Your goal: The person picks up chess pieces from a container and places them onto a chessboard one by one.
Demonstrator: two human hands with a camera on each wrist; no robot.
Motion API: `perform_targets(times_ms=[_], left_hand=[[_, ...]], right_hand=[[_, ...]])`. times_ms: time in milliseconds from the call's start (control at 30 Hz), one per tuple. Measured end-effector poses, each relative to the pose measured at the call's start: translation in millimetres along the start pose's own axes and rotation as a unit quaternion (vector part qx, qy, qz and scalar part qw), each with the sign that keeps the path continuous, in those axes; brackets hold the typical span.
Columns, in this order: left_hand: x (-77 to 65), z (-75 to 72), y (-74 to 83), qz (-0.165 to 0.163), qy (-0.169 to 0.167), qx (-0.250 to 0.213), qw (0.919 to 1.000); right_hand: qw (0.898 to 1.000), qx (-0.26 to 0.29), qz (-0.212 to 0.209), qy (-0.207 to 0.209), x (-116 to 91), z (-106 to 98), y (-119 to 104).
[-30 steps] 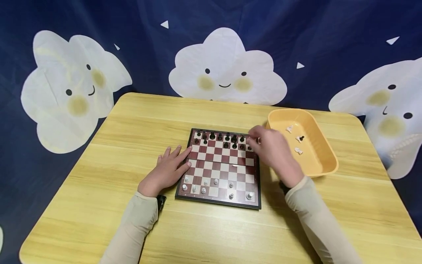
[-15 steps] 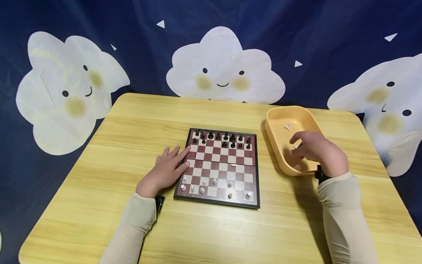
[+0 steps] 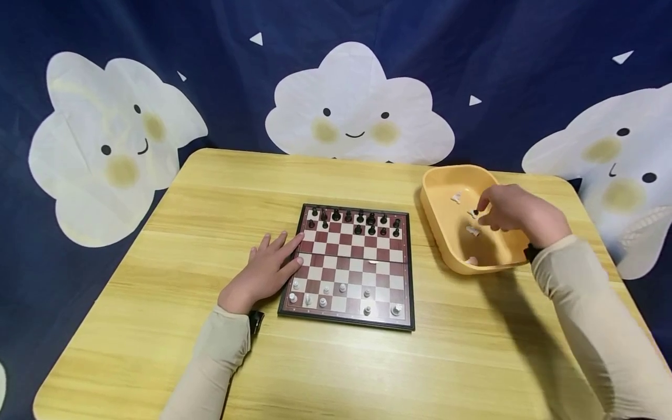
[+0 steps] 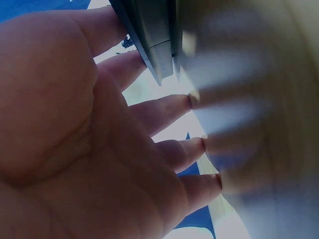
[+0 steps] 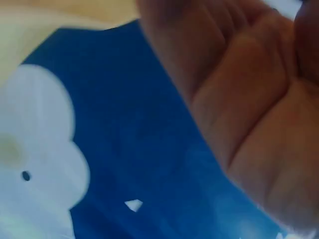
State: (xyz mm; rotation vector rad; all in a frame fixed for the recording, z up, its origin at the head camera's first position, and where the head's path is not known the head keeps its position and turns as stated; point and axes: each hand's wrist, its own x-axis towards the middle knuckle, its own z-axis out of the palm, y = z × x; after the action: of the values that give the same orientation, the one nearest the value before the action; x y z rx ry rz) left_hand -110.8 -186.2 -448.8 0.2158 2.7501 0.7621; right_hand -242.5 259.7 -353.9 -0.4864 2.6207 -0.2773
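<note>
2 bare hands are at work over the counter [image 3: 325, 373]. The right hand [image 3: 511, 210] reaches down into the orange tray [image 3: 436, 233], its thumb and index finger bent towards each other beside a small black chess piece [image 3: 475, 213]. Whether they pinch it or only hover next to it cannot be told; the right wrist view shows mostly palm, no piece. The black piece lies in the tray against something white, and white pieces [image 3: 472, 231] are scattered on the tray's floor nearby.

The left hand [image 3: 262, 271] is spread with straight fingers and grips nothing. Its thumb and index fingertips rest on the left edge of the chessboard [image 3: 336, 251], while in the left wrist view the other 3 fingertips touch the counter. On the board, black chessmen [image 3: 371, 220] stand in 2 rows along the far side, and white chessmen [image 3: 322, 302] stand thinly spread along the near side.

The black piece should be very light, stiff and probably smooth plastic, more apt to roll or slip than to break. The best hold would be a gentle 2-finger pinch around its narrow neck, just below the head, clear of the white piece against it.
</note>
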Motion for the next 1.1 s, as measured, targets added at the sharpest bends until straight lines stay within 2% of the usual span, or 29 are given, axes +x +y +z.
perform_targets(times_ms=[67,167,400,600,833,967,1100], left_hand=[[0.0,-0.8,0.0,0.000,-0.001,0.004,1.0000],[0.7,-0.4,-0.6,0.002,-0.001,0.007,1.0000],[2.2,-0.3,-1.0,0.000,-0.003,0.007,1.0000],[0.1,0.9,-1.8,-0.005,0.002,0.009,0.9999],[0.1,1.3,-1.5,-0.010,-0.001,0.005,0.9999],[-0.2,0.9,-0.6,-0.009,-0.002,0.003,1.0000],[-0.2,0.3,-0.4,-0.009,-0.003,0.002,1.0000]], right_hand=[[0.999,-0.034,0.003,0.028,9.4,-0.9,11.0],[0.996,-0.071,0.003,0.047,21.2,4.9,23.0],[0.995,-0.097,-0.021,0.027,39.1,17.6,32.0],[0.991,-0.117,-0.045,0.037,47.0,21.4,29.7],[0.986,-0.145,-0.050,0.066,49.9,28.1,32.4],[0.985,-0.161,-0.041,0.053,47.2,28.7,27.5],[0.988,-0.147,-0.018,0.038,36.6,20.1,17.7]])
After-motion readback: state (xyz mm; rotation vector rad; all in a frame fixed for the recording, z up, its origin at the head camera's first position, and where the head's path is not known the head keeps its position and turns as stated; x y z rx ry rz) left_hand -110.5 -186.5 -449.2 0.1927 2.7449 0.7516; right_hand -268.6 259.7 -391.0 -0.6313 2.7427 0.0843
